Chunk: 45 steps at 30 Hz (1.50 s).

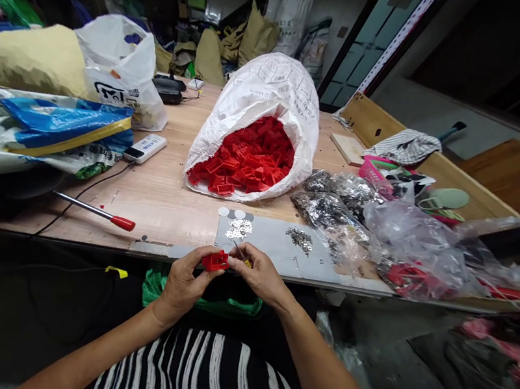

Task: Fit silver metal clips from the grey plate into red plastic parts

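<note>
"Where's the red plastic housing [215, 260]? I can't see past that shoulder from here."

"Held up by the middle of the tabletop's near edge [167, 250], in the left hand [182, 281]. That grip is clamped on it, fingers over the top and thumb underneath."

"And the right hand [260, 280]?"

"Just beside it, on the side toward the tabletop's right end. Its thumb and fingers are pinched together on a slim rod [240, 251] — there's a bit of yellow by the fingertips, too small to make out."

"So which way does the housing lie from that right grip?"

"Straight to the left, at nearly the same height. Its longer side seems to run along the near edge, one end facing the right fingertips, though the left fingers hide part of it. Whether the right hand touches it, I can't tell."

"What's close by?"

"A grey mat [271, 249] along the near edge, with bright metal pieces [239, 228] just beyond the hands and a darker metal heap [299, 239] farther right. Behind that, midway to the far edge, a white sack [273, 75] lies with its mouth facing us — loaded with red plastic parts [256, 154]. A red-handled lever [123, 223] juts out toward the near left corner, well apart from both hands."
</note>
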Each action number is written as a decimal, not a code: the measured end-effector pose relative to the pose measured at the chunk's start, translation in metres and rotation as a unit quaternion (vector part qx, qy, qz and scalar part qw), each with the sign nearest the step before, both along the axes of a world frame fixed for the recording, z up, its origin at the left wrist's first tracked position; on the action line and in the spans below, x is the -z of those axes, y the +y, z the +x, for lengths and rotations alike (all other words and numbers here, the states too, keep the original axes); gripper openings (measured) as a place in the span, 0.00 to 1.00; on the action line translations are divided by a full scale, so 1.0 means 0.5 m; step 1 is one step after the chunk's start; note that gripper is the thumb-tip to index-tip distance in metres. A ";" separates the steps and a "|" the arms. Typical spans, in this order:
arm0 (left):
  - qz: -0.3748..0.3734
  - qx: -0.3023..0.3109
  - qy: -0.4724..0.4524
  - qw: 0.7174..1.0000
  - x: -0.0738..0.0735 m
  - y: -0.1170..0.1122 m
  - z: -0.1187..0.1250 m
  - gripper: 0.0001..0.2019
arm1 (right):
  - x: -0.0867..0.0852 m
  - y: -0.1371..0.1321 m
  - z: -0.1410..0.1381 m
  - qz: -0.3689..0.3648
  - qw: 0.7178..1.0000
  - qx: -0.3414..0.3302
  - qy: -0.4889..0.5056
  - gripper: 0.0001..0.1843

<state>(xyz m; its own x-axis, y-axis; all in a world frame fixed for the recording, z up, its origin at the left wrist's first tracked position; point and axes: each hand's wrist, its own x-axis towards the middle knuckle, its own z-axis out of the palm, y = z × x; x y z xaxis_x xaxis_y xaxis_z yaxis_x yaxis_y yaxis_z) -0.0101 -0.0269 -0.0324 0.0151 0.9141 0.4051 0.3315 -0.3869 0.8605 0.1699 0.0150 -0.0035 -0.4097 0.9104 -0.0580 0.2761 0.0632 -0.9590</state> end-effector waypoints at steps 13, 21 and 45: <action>0.067 0.059 0.018 0.996 -0.003 -0.025 0.008 0.15 | 0.001 -0.033 0.002 -0.145 0.983 -0.019 0.109 0.18; 0.116 0.127 -0.031 0.985 0.002 -0.018 0.005 0.21 | 0.006 -0.054 0.016 -0.220 0.957 -0.041 0.184 0.24; -0.120 0.001 -0.243 0.963 0.012 0.015 0.001 0.14 | 0.019 0.127 -0.026 0.204 0.895 0.081 -0.388 0.03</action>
<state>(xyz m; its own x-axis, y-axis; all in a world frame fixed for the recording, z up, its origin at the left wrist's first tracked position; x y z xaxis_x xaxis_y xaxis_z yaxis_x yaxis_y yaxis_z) -0.0096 -0.0195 -0.0383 -0.1205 0.9825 0.1422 -0.1327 -0.1579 0.9785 0.1570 0.0784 -0.0130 -0.2503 0.9646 0.0834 0.8869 0.2630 -0.3797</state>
